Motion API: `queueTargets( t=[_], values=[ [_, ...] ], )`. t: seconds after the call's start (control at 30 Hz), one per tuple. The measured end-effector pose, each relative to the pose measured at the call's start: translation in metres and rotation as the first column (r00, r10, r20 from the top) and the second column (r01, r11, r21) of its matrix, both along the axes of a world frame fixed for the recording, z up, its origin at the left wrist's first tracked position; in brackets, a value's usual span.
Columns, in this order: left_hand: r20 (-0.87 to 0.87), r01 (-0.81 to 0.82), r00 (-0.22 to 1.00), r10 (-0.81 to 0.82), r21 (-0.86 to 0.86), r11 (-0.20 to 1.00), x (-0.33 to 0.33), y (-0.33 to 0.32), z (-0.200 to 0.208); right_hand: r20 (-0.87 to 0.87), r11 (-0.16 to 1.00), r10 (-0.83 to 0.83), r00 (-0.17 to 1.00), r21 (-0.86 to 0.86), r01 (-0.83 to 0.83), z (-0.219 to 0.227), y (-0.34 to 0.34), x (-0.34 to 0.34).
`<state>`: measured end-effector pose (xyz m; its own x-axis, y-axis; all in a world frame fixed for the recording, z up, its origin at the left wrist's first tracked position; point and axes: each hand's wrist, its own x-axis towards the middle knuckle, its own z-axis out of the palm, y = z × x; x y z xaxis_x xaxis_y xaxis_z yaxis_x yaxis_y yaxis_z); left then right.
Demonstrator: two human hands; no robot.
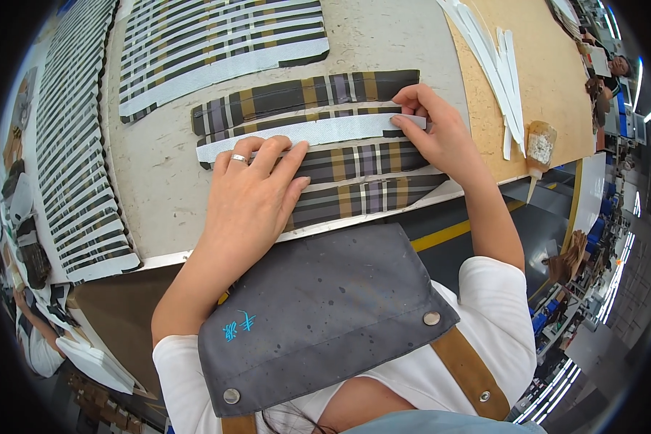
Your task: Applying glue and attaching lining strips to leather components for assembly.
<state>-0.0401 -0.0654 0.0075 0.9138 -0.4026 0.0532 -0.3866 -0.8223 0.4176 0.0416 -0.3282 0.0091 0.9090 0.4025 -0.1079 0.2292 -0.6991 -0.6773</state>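
Note:
A long white strip lies along one of several plaid fabric pieces on the grey work board. My left hand, with a ring on one finger, rests flat with fingers spread over the strip's left part. At the strip's right end, my right hand pinches the tip between thumb and fingers. Beyond the strip is a plaid piece in black, ochre and lilac. Nearer to me are two more, a middle plaid piece and a front plaid piece by the board's edge.
Rows of overlapping plaid pieces with white strips lie at the back left; a longer row runs along the far left. Loose white strips and a glue bottle lie on the wooden board at right. Another person is at far right.

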Motion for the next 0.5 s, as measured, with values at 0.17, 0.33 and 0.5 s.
queueTargets(
  t=[0.17,0.33,0.5],
  values=[
    [0.0,-0.002,1.0,0.002,-0.006,1.0,0.0012,-0.0005,0.0013,0.016,1.0,0.009,1.0,0.021,-0.009,-0.0041,-0.003,-0.0014],
    [0.003,0.0,1.0,0.0,-0.012,1.0,0.0019,-0.0001,0.0027,0.021,1.0,0.022,1.0,-0.006,-0.022,-0.0022,-0.0029,-0.0016],
    [0.001,0.004,1.0,-0.004,0.002,1.0,0.0014,0.0007,0.0032,0.126,0.994,0.09,0.988,-0.066,-0.082,0.0006,-0.0036,-0.0013]
  ],
)
